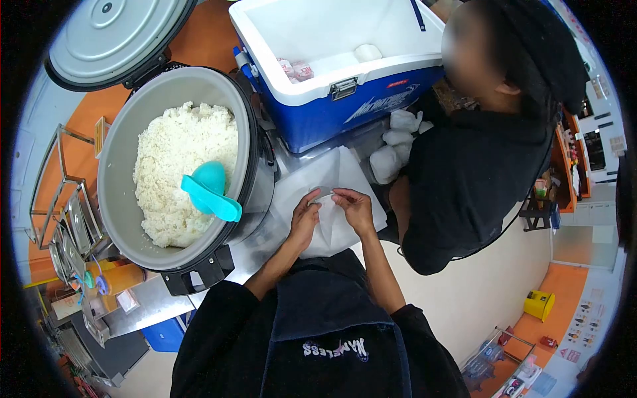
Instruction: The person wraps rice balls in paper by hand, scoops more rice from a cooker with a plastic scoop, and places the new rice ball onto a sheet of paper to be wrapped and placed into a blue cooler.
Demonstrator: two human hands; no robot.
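My left hand [304, 219] and my right hand [353, 209] are close together over white paper sheets [338, 166] on the metal counter. Fingertips of both pinch something thin and whitish, too small to make out clearly. Left of them stands a large open rice cooker [113, 199] full of white rice [176, 146]. A turquoise scoop [211, 192] rests on the rice, near the pot's right side. Several white wrapped bundles [387, 162] lie beside the paper, to the right.
A blue cooler [312, 126] with a white interior stands open behind the paper, with a few wrapped items inside. A person in black [481, 179] is close on the right. The cooker's lid [119, 33] is raised at the upper left. Bottles [123, 278] stand at the lower left.
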